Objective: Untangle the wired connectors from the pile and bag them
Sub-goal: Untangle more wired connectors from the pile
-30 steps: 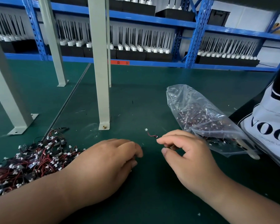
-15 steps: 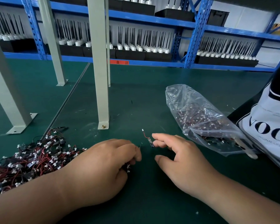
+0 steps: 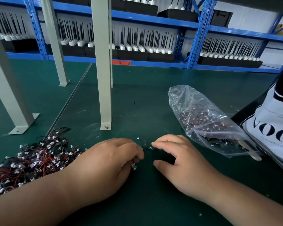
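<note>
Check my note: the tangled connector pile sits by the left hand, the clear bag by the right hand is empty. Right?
The clear bag is not empty: the head view shows it holding many connectors. The pile does sit by the left hand.

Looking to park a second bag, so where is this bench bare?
Bare mat lies between the grey post and the plastic bag, back to the blue rack. Crowded: the connector pile at left, the gap between left hand and right hand.
</note>
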The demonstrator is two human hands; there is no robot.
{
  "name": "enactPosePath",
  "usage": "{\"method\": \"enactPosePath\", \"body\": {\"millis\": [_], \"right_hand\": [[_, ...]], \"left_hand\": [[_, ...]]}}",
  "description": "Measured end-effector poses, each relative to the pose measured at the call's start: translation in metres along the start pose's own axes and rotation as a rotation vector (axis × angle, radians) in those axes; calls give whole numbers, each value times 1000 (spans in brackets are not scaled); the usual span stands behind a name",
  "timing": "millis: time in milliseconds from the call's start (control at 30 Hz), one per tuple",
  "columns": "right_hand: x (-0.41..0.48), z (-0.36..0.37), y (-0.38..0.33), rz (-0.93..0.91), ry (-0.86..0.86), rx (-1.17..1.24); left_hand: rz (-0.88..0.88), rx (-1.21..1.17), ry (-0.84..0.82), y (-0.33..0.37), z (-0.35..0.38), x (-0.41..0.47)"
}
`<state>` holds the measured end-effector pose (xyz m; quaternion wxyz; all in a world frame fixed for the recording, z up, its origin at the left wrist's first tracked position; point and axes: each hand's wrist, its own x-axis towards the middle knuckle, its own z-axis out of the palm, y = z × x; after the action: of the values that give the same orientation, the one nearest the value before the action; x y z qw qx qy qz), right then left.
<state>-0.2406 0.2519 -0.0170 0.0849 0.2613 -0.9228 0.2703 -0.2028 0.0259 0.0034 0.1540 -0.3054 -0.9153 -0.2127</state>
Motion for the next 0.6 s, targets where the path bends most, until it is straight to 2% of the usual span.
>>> {"method": "enactPosePath", "body": {"millis": [167, 367, 600], "right_hand": [[0, -3, -3, -27, -9, 10], [-2, -6, -10, -150, -258, -180], [-2, -5, -8, -85, -271, -276]], "left_hand": [[35, -25, -38, 0, -1, 0], [47, -19, -77, 2, -2, 0], [54, 9, -94, 0, -1, -1]]}}
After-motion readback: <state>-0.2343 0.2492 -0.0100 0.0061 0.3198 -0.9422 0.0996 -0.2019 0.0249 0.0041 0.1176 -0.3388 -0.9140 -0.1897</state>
